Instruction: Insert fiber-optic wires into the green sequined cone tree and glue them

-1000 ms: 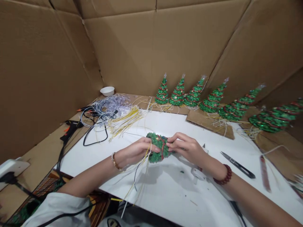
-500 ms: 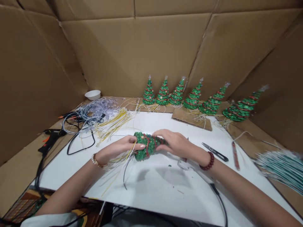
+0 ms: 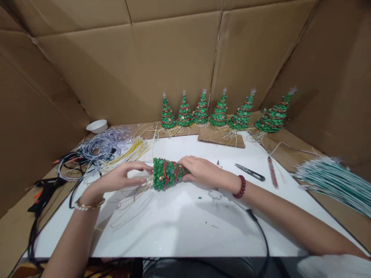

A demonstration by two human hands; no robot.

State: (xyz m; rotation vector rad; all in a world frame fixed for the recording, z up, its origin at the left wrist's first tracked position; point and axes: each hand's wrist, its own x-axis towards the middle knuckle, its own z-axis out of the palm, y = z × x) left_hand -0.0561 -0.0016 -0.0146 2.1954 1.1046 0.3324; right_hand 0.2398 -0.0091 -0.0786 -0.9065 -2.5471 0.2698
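Note:
A small beaded Christmas tree (image 3: 165,173), green with red garland, lies on its side above the white tabletop, base toward the left. My right hand (image 3: 199,170) is wrapped around its narrow upper end, hiding the tip. Just left of the base is my left hand (image 3: 127,177), thumb and fingers apart around the thin wires (image 3: 142,189) that trail from the tree's underside. Whether its fingertips touch the base or wires I cannot tell. Behind my right wrist, a white tool with a black cord (image 3: 216,194) lies partly hidden.
Several finished trees (image 3: 201,110) stand along the back by the cardboard wall. Thread snips (image 3: 249,172) and a red-handled tool (image 3: 273,172) lie at right, near bundled green-white wires (image 3: 333,185). At left are yellow wires (image 3: 130,152), tangled clear wires (image 3: 100,148), a white bowl (image 3: 97,126) and a glue gun (image 3: 48,189).
My left hand has let go of the tree's base and opened, shifting left. My right hand keeps its hold, and the tree has turned slightly. The view has swung to the right.

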